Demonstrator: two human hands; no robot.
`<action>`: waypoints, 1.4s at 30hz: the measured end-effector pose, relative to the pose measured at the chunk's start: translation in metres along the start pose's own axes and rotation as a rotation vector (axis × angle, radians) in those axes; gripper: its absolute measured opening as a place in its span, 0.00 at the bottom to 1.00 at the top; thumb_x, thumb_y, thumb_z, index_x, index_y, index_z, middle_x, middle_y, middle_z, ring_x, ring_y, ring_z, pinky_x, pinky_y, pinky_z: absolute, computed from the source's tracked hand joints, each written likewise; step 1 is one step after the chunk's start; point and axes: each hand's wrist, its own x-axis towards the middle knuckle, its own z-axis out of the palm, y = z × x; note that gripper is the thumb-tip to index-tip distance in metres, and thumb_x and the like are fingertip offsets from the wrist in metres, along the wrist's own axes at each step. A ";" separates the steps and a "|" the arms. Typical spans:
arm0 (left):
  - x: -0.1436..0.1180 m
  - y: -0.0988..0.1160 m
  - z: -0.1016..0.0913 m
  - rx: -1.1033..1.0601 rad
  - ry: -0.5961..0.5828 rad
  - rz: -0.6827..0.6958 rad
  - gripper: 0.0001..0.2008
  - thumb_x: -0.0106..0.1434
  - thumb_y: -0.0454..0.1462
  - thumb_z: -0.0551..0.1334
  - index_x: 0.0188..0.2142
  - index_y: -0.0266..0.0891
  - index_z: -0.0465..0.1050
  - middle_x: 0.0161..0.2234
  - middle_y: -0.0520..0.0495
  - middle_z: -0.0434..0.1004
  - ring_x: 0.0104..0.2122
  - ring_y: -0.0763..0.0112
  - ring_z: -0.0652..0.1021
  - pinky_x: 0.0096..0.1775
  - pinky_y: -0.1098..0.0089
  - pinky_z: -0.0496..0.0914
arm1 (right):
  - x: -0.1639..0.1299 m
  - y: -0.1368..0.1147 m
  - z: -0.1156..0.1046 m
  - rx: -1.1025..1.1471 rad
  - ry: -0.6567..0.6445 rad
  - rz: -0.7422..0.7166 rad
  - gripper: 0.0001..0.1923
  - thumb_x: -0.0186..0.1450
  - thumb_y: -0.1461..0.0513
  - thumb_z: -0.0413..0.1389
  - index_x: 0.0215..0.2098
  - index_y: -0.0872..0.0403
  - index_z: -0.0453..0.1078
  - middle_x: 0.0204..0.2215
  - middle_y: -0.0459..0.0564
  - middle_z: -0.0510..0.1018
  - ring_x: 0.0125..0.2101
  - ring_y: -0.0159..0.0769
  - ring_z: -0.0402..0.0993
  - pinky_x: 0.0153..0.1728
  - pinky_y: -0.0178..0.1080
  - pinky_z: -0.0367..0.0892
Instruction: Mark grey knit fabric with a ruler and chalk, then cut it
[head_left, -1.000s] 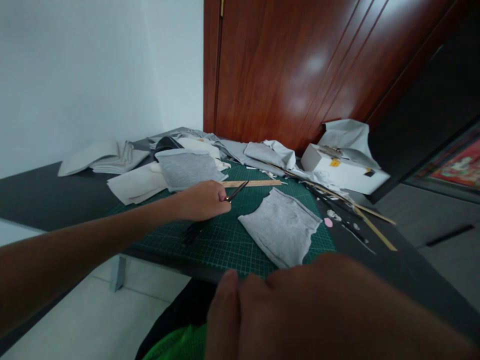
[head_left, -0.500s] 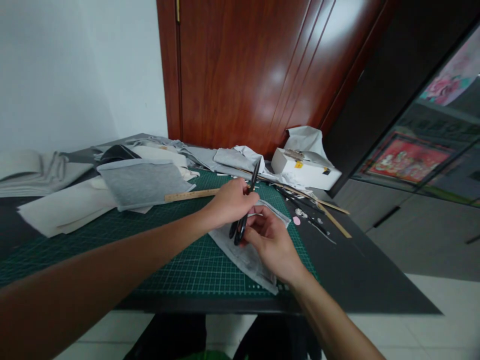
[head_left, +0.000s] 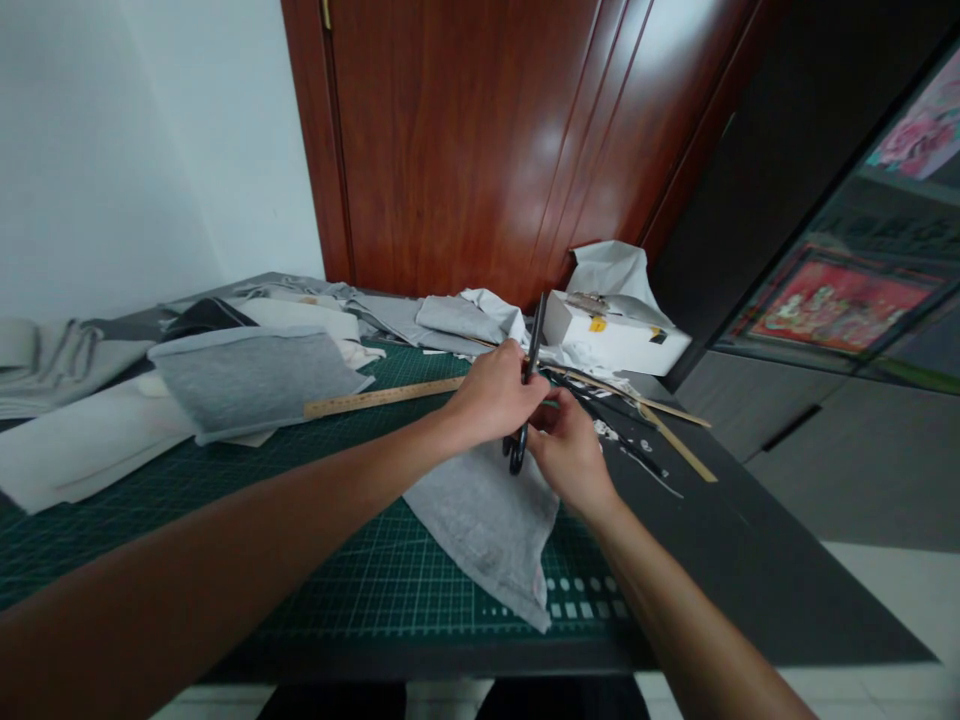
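My left hand point(head_left: 499, 395) is closed around a pair of black scissors point(head_left: 537, 335), near where blades and handles meet. The blades point up and away from me, and the handle loops hang below between my hands. Just to the right, my right hand point(head_left: 568, 445) has its fingers pinched at the upper edge of a grey fabric piece point(head_left: 487, 510); the pinch itself is partly hidden. This fabric slants down over the green cutting mat point(head_left: 360, 585), its lower tip near the mat's front edge.
A wooden ruler point(head_left: 382, 397) lies left of my hands. Beyond it are another grey fabric piece point(head_left: 255, 380) and white sheets point(head_left: 90, 450). A white box point(head_left: 611, 335) stands at the back right, with wooden strips point(head_left: 679, 445) and scraps before it. A red-brown door point(head_left: 465, 150) rises behind.
Both hands and the scissors have shifted right and slightly up in the view. The fabric's upper edge, visible before beside my right hand, is now hidden, and more of its lower part shows.
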 end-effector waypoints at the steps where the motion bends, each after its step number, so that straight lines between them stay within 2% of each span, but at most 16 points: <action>1: 0.002 0.000 0.002 -0.004 0.002 0.010 0.06 0.63 0.35 0.59 0.39 0.36 0.72 0.34 0.43 0.80 0.33 0.63 0.78 0.36 0.64 0.66 | 0.004 0.000 -0.003 0.030 -0.009 0.013 0.17 0.56 0.63 0.65 0.43 0.50 0.69 0.35 0.48 0.82 0.37 0.42 0.79 0.40 0.44 0.74; 4: 0.008 -0.002 0.007 -0.004 0.012 0.023 0.07 0.63 0.36 0.61 0.40 0.36 0.72 0.33 0.44 0.79 0.32 0.64 0.77 0.36 0.65 0.66 | 0.009 -0.004 -0.014 0.155 -0.077 0.073 0.16 0.54 0.63 0.64 0.41 0.50 0.71 0.33 0.47 0.83 0.36 0.43 0.80 0.41 0.45 0.75; 8: 0.017 -0.005 0.011 0.011 0.034 0.008 0.07 0.64 0.36 0.61 0.41 0.36 0.72 0.32 0.44 0.78 0.33 0.63 0.77 0.36 0.64 0.66 | 0.006 -0.010 -0.023 0.308 -0.154 0.156 0.22 0.54 0.61 0.63 0.47 0.49 0.71 0.32 0.46 0.83 0.34 0.42 0.82 0.41 0.46 0.76; 11: 0.024 -0.004 0.015 0.010 0.027 0.011 0.06 0.63 0.35 0.62 0.40 0.36 0.73 0.32 0.44 0.78 0.33 0.63 0.77 0.36 0.65 0.67 | 0.003 -0.008 -0.026 0.360 -0.137 0.169 0.27 0.52 0.62 0.67 0.50 0.46 0.70 0.33 0.44 0.84 0.34 0.42 0.82 0.41 0.46 0.76; 15: 0.028 0.003 0.023 -0.015 -0.003 0.038 0.06 0.63 0.34 0.63 0.39 0.35 0.74 0.31 0.45 0.77 0.33 0.62 0.78 0.37 0.64 0.68 | 0.004 0.001 -0.027 0.387 -0.063 0.165 0.29 0.52 0.59 0.72 0.50 0.45 0.69 0.31 0.43 0.83 0.33 0.41 0.81 0.41 0.46 0.76; 18: 0.028 0.008 0.028 -0.038 -0.019 0.068 0.06 0.61 0.34 0.64 0.39 0.35 0.74 0.31 0.45 0.77 0.34 0.61 0.78 0.38 0.63 0.68 | 0.003 0.004 -0.030 0.418 -0.035 0.164 0.28 0.53 0.58 0.71 0.50 0.45 0.69 0.31 0.42 0.83 0.33 0.42 0.82 0.42 0.47 0.77; 23: 0.029 0.010 0.032 -0.073 -0.032 0.072 0.06 0.61 0.32 0.63 0.39 0.34 0.74 0.31 0.44 0.77 0.36 0.59 0.79 0.39 0.61 0.69 | -0.001 0.000 -0.033 0.492 -0.106 0.189 0.25 0.53 0.61 0.66 0.49 0.45 0.72 0.34 0.43 0.83 0.38 0.43 0.82 0.45 0.48 0.77; 27: 0.029 0.011 0.030 -0.118 -0.035 0.048 0.06 0.60 0.32 0.64 0.38 0.34 0.74 0.31 0.44 0.76 0.35 0.60 0.78 0.39 0.62 0.68 | -0.002 -0.001 -0.030 0.474 -0.074 0.155 0.24 0.54 0.61 0.69 0.49 0.45 0.74 0.36 0.43 0.84 0.39 0.41 0.82 0.48 0.48 0.76; 30: 0.030 0.009 0.024 -0.195 -0.057 0.020 0.03 0.60 0.32 0.64 0.34 0.37 0.72 0.26 0.49 0.74 0.28 0.66 0.76 0.33 0.65 0.67 | -0.001 0.001 -0.030 0.457 -0.087 0.152 0.18 0.58 0.57 0.66 0.47 0.48 0.76 0.35 0.46 0.83 0.37 0.42 0.81 0.46 0.50 0.77; 33: 0.032 0.005 0.018 -0.310 -0.077 -0.015 0.06 0.62 0.32 0.63 0.28 0.38 0.69 0.23 0.51 0.71 0.25 0.71 0.72 0.28 0.68 0.64 | 0.000 0.006 -0.032 0.342 0.053 0.118 0.16 0.61 0.54 0.63 0.46 0.49 0.76 0.38 0.50 0.82 0.37 0.43 0.80 0.41 0.50 0.78; 36: 0.033 -0.003 0.015 -0.452 -0.104 -0.039 0.08 0.65 0.31 0.60 0.28 0.39 0.67 0.24 0.52 0.71 0.25 0.73 0.73 0.28 0.70 0.65 | 0.001 0.013 -0.030 0.206 0.201 0.026 0.15 0.57 0.59 0.67 0.43 0.49 0.75 0.37 0.47 0.79 0.36 0.38 0.77 0.42 0.45 0.76; 39: 0.031 -0.013 0.015 -0.564 -0.109 -0.042 0.06 0.66 0.30 0.59 0.31 0.39 0.67 0.27 0.52 0.72 0.28 0.73 0.75 0.29 0.71 0.68 | 0.000 0.018 -0.026 0.122 0.199 -0.011 0.14 0.57 0.62 0.68 0.42 0.49 0.74 0.35 0.46 0.78 0.35 0.37 0.76 0.44 0.44 0.74; 42: 0.028 -0.021 0.018 -0.611 -0.061 -0.036 0.03 0.65 0.31 0.62 0.35 0.38 0.68 0.29 0.52 0.72 0.29 0.73 0.75 0.31 0.71 0.70 | 0.000 0.020 -0.024 0.083 0.140 -0.010 0.19 0.56 0.64 0.67 0.45 0.49 0.72 0.39 0.48 0.80 0.39 0.39 0.78 0.47 0.46 0.75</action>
